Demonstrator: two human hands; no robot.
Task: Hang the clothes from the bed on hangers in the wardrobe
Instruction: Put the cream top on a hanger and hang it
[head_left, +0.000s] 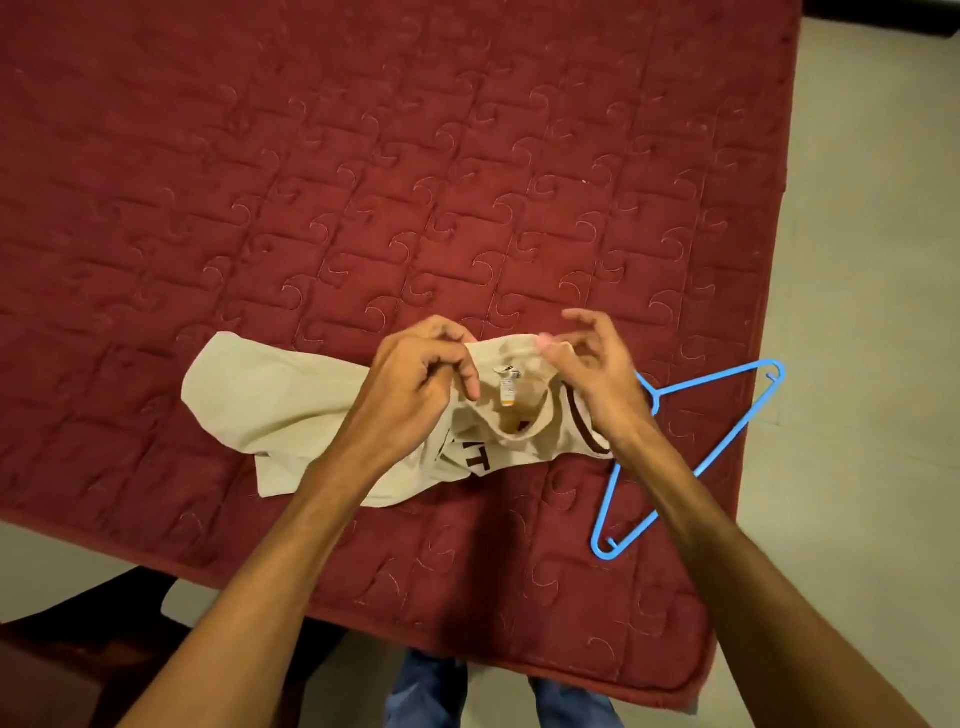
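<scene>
Red-quilted bed (467, 156) held the cream T-shirt (270, 395) at 6 o'clock, left hand (415, 384) and right hand (592, 374) pinching its limp collar, which might slip before reaching the blue hanger (717, 447) at 3 o'clock.

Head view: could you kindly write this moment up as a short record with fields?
surface: bed, dark red quilted cover
garment: cream T-shirt, crumpled on the bed, collar held open
left hand: grips the collar's left side
right hand: pinches the collar's right side
hanger: blue hanger, flat on the bed right of the shirt, partly hidden by the right wrist, not in the shirt
</scene>
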